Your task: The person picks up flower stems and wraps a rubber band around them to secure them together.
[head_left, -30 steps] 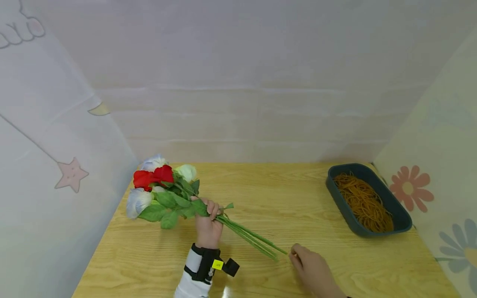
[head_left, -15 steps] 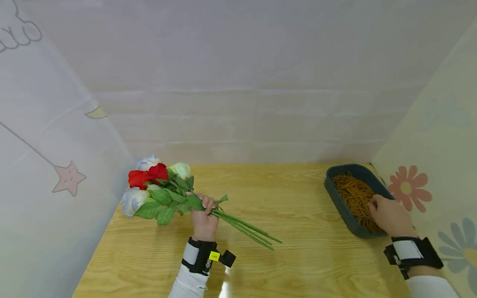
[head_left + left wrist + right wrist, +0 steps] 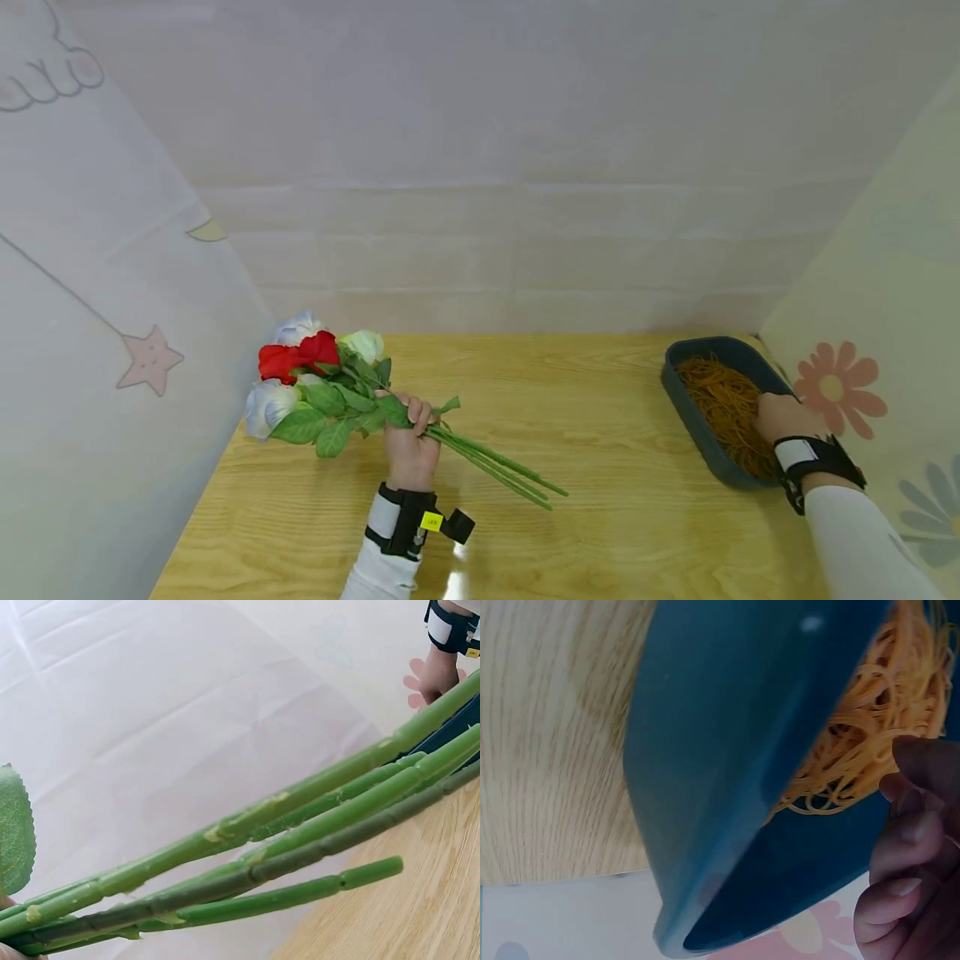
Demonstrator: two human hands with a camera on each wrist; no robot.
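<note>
here, the left hand (image 3: 411, 446) grips stems (image 3: 337, 774), blooms (image 3: 318, 350) to its left; by the right hand (image 3: 787, 417), grip impossible to tell, rubber bands (image 3: 716, 396) lie in a bin (image 3: 688, 425).

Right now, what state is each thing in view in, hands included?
Bouquet: held in one bunch.
Stems: together at the grip, spread toward their tips.
Left hand: fingers curled round the stems.
Bin: upright, uncovered.
Orange bands: loosely tangled heap inside the bin.
Right hand: at the bin's opening, fingers bent; whether it pinches a band is unclear.
</note>
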